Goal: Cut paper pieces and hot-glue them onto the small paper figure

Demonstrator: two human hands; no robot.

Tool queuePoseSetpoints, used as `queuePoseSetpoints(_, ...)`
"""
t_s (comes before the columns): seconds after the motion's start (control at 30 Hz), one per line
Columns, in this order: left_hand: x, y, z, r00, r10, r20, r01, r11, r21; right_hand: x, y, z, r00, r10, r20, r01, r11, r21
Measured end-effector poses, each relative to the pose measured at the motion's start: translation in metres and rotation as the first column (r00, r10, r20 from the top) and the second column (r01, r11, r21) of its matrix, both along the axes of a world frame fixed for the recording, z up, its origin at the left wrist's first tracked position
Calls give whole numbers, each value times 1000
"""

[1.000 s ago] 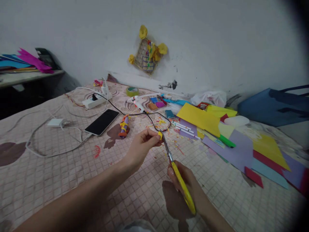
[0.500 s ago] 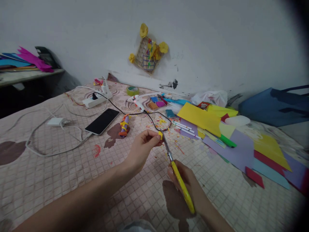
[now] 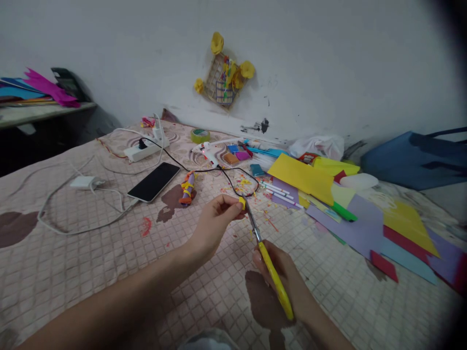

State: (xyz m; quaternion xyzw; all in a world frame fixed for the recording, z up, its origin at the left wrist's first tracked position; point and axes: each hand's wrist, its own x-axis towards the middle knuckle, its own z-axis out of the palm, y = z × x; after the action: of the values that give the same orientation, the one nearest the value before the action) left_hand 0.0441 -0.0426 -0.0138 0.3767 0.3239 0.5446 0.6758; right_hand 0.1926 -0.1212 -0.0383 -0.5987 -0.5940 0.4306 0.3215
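My left hand (image 3: 215, 224) pinches a small yellow scrap (image 3: 242, 202) between thumb and fingers, held above the patterned bedsheet (image 3: 73, 262). My right hand (image 3: 282, 277) grips yellow-handled scissors (image 3: 268, 265), whose metal blades point up and left and meet the scrap's edge. Tiny coloured paper clippings (image 3: 255, 194) lie on the sheet just beyond the scrap.
Coloured paper sheets (image 3: 346, 209) spread at the right beside a blue bag (image 3: 416, 158). A phone (image 3: 154, 182), power strip (image 3: 144, 150), cables, glue gun (image 3: 209, 154), tape roll (image 3: 200, 135) and a small wrapped roll (image 3: 187, 189) lie ahead. A paper-flower craft (image 3: 224, 73) hangs on the wall.
The view has shifted very slightly; my hands, the scrap and the scissors stay in nearly the same pose at the scrap's edge.
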Motion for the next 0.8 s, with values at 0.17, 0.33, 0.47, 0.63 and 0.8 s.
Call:
queuePoseSetpoints(0.17, 0, -1, 2, 1000, 9, -5, -9, 1000, -15, 1, 0, 1, 994, 82, -66, -82, 997, 1)
queuePoseSetpoints(0.33, 0, -1, 2, 1000, 10, -18, -10, 1000, -14, 0, 0, 2, 999, 43, -26, -43, 999, 15)
queuePoseSetpoints(0.47, 0, -1, 1, 1000, 15, -18, -15, 1000, -9, -1, 0, 1, 999, 38, -20, -38, 999, -3)
queuePoseSetpoints(0.63, 1, -1, 1, 999, 23, -24, -24, 1000, -15, -2, 0, 2, 999, 32, -17, -32, 999, 6)
queuePoseSetpoints(0.8, 1, -1, 2, 999, 29, -25, -29, 999, -14, -3, 0, 4, 1000, -6, 16, 6, 1000, 1)
